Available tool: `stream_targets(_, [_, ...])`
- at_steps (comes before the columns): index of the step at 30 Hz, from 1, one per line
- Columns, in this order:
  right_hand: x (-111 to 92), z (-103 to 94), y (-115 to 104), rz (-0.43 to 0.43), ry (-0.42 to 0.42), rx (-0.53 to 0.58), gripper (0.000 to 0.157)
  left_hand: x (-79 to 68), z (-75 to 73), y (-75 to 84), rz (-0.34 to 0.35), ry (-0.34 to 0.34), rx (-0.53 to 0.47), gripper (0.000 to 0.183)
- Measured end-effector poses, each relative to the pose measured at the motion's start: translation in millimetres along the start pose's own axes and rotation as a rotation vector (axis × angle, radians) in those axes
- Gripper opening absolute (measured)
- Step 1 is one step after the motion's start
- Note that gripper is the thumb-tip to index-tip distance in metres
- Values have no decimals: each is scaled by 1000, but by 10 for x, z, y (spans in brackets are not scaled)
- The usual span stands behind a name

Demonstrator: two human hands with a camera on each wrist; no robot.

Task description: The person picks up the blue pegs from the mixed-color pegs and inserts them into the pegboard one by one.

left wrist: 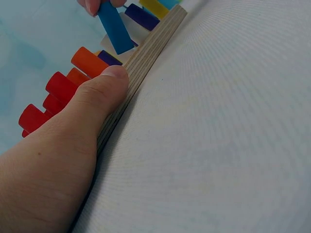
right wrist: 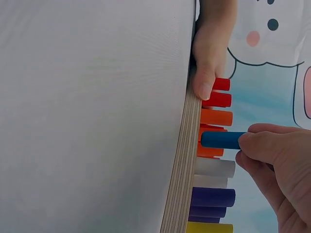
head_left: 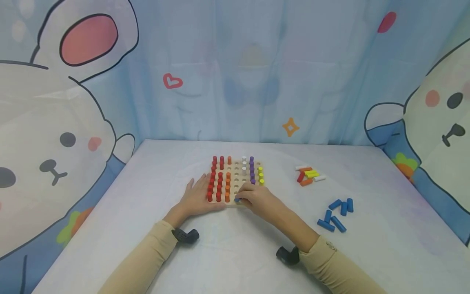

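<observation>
A wooden pegboard lies on the table, with red, orange, white, purple and yellow pegs standing in its holes. My right hand pinches a blue peg by its upper end, low over the front row, just right of the front orange peg. In the left wrist view that blue peg tilts slightly, its lower end close over the board. My left hand lies against the board's left side with fingers extended. Its thumb rests along the front edge.
Several loose blue pegs lie on the white table to the right. Farther back is a small pile of white, orange, red and yellow pegs. A cartoon-printed curtain hangs behind the table.
</observation>
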State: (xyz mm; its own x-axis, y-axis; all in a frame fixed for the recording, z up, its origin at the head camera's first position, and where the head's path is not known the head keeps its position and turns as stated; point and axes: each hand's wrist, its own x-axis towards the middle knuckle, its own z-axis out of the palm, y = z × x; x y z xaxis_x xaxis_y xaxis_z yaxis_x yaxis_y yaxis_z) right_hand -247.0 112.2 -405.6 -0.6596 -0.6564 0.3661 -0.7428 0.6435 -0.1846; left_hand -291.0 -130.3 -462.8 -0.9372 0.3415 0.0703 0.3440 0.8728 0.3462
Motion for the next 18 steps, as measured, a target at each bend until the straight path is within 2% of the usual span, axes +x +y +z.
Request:
stream_targets(6, [4, 3, -13, 3, -22, 1, 20, 4, -2, -5, -6, -10, 1, 119])
stream_targets(18, [18, 46, -14, -20, 2, -12, 19, 19, 19, -19, 0, 4, -4, 120])
